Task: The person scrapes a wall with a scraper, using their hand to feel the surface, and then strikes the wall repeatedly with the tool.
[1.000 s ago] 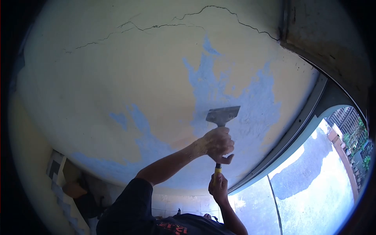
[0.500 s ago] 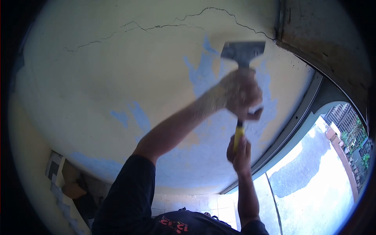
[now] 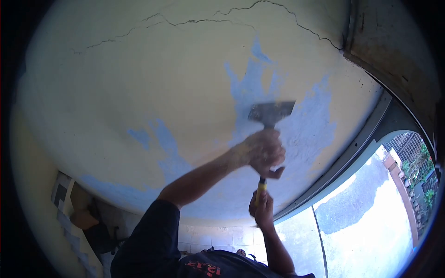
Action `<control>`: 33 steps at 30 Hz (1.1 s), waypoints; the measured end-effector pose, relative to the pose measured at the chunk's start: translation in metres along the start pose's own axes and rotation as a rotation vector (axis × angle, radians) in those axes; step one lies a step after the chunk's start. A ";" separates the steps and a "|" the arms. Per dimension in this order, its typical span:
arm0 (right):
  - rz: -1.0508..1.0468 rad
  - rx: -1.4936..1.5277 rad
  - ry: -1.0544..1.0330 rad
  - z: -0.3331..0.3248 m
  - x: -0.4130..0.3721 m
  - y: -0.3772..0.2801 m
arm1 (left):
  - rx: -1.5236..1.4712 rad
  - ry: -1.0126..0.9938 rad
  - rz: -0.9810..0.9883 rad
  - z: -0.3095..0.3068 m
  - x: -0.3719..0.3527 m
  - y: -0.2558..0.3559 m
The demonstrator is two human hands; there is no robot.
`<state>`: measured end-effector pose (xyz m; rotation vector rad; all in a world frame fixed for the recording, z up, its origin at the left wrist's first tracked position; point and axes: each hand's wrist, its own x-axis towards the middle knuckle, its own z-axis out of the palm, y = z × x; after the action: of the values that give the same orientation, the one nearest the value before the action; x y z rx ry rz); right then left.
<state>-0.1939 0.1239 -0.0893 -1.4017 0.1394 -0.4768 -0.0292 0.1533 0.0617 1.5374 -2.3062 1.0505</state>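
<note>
A wide-bladed scraper (image 3: 271, 111) lies over the cream and blue wall (image 3: 181, 83), its metal blade upward and a little blurred. My left hand (image 3: 265, 150) is wrapped round the upper part of its handle, just below the blade. Lower down, my right hand (image 3: 263, 208) grips the yellow and black end of the same handle. Around the blade, a ragged blue patch (image 3: 303, 127) shows where the cream coat is gone. Smaller blue patches (image 3: 166, 136) lie farther left, beyond my left forearm.
A long crack (image 3: 192, 21) crosses the wall above, ending at a dark beam (image 3: 394, 51). On the right, a frame (image 3: 343, 167) borders an opening onto bright paving (image 3: 371, 222), with plants and a fence outside. Tiled floor (image 3: 218, 236) lies below; a stepped edge (image 3: 69, 227) stands at lower left.
Both hands and the scraper have moved down and to the left across the wall. The view has shifted slightly; both hands keep their grip on the handle.
</note>
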 end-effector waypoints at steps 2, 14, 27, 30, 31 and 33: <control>-0.085 0.017 -0.009 0.000 0.024 -0.024 | 0.045 0.060 0.013 -0.012 0.021 -0.024; -0.154 0.040 -0.046 -0.008 -0.022 -0.070 | 0.125 0.028 0.113 -0.070 0.056 0.011; -0.019 0.099 -0.015 0.011 -0.006 -0.012 | 0.010 0.049 0.012 -0.006 0.003 -0.002; -0.089 0.125 -0.010 0.011 0.022 -0.056 | 0.083 0.089 0.041 -0.034 0.041 -0.035; -0.097 0.134 0.004 0.012 0.032 -0.075 | 0.139 0.178 0.064 -0.043 0.053 -0.047; -0.137 0.118 0.018 0.012 0.047 -0.109 | 0.236 0.246 0.060 -0.068 0.080 -0.070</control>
<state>-0.1729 0.1056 0.0266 -1.2968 0.0292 -0.6020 -0.0206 0.1221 0.1838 1.3311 -2.1341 1.4815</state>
